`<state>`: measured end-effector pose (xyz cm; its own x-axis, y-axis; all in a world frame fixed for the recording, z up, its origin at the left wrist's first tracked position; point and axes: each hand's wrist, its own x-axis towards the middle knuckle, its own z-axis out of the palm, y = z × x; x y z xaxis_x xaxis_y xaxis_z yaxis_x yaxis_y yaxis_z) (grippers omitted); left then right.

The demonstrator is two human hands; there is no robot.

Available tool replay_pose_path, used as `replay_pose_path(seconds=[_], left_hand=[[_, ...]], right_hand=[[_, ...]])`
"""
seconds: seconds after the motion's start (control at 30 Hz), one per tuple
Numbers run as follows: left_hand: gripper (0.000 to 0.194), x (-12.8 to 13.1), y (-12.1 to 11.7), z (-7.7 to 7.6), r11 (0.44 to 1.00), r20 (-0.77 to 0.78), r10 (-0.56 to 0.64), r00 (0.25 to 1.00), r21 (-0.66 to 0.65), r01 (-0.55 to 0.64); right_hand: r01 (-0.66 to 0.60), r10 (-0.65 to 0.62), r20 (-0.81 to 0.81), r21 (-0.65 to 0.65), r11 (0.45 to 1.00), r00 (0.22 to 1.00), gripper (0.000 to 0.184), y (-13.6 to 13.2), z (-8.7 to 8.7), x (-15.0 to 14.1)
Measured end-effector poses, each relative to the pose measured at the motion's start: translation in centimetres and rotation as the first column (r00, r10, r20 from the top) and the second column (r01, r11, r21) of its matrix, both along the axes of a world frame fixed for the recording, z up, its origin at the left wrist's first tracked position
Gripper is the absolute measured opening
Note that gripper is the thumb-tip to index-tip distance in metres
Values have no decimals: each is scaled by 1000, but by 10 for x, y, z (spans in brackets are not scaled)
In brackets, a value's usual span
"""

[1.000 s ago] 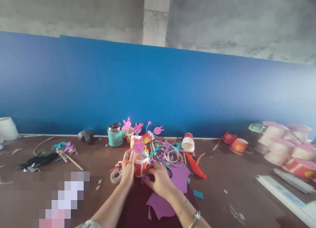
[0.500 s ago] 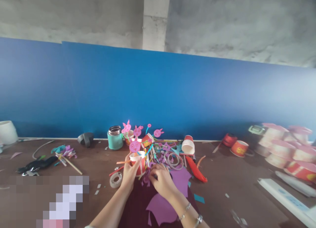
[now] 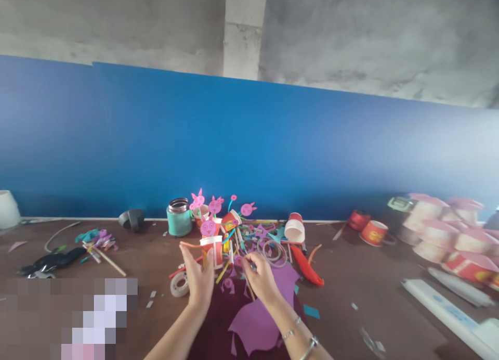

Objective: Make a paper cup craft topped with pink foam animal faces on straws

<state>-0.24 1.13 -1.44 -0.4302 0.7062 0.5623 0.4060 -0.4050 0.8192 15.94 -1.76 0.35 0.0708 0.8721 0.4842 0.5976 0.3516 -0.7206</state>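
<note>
A red and white paper cup (image 3: 213, 249) stands at the middle of the table, with a pink paper animal face (image 3: 209, 227) above its rim. My left hand (image 3: 199, 279) is close in front of the cup, thumb and fingers spread; whether it still touches the cup I cannot tell. My right hand (image 3: 260, 279) has its fingers pinched together just right of the cup, and a thin brown stick (image 3: 250, 287) shows below them. Purple foam sheet (image 3: 259, 329) lies under my right wrist. Small purple cut-outs (image 3: 228, 284) are between my hands.
A tape roll (image 3: 180, 285) sits left of my left hand. Behind stand a teal jar (image 3: 179, 217) and more paper cups (image 3: 295, 229). Red scissors or a red strip (image 3: 307, 266) lies to the right. Stacked pink-topped cups (image 3: 442, 238) and a white box (image 3: 440, 310) are at far right.
My left hand has loosened from around the cup and its fingers have spread. My right hand has lifted slightly, and a thin stick now shows beneath it.
</note>
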Motion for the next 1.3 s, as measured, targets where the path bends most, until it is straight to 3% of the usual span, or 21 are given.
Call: replay_pose_path(seconds=[0.1,0.13,0.2,0.27,0.37,0.5,0.6,0.7,0.8,0.87,0.97,1.03,1.13,1.2,1.3], left_hand=[[75,-1,-12,13,969,-249,147,957,229,-89],[71,0,-16,16,947,-332,162,929,317,-51],[58,6,-24,19,924,-489,63,870,359,135],[52,14,-27,14,912,-625,-124,771,234,336],[46,25,-25,3,877,-670,-331,664,41,479],[36,28,-20,-5,852,-539,-473,697,-80,517],[27,26,-20,-3,847,-438,-510,740,-106,521],[20,25,-21,0,833,-346,-548,762,-144,534],[19,26,-23,0,824,-288,-565,773,-157,544],[19,28,-25,-1,823,-303,-565,768,-138,551],[21,30,-29,0,817,-342,-566,751,-110,566],[21,31,-30,3,812,-357,-573,738,-119,572],[22,31,-29,6,805,-369,-585,723,-153,573],[30,30,-27,6,813,-377,-574,727,-156,561],[45,29,-25,4,820,-404,-559,723,-144,554]], right_hand=[[32,-32,33,-9,999,999,24,1,2,1],[36,-35,50,-5,999,998,24,1,2,1],[10,-13,99,30,999,995,23,0,3,1],[-52,38,166,78,996,985,19,-3,5,2],[-116,89,255,91,989,963,15,-7,9,2],[-138,117,323,43,990,939,15,-9,15,8],[51,-52,356,10,999,933,16,-6,19,19],[417,-351,458,-49,908,817,17,-3,19,34],[584,-397,591,-159,796,702,24,-1,14,45],[599,-374,631,-181,780,679,20,0,10,48],[539,-378,599,-108,835,706,11,3,7,47],[433,-353,500,-51,900,791,9,4,7,42],[188,-181,319,7,982,930,10,3,8,31],[51,-58,246,35,998,968,12,0,8,23],[-54,42,208,55,997,977,14,-3,6,12]])
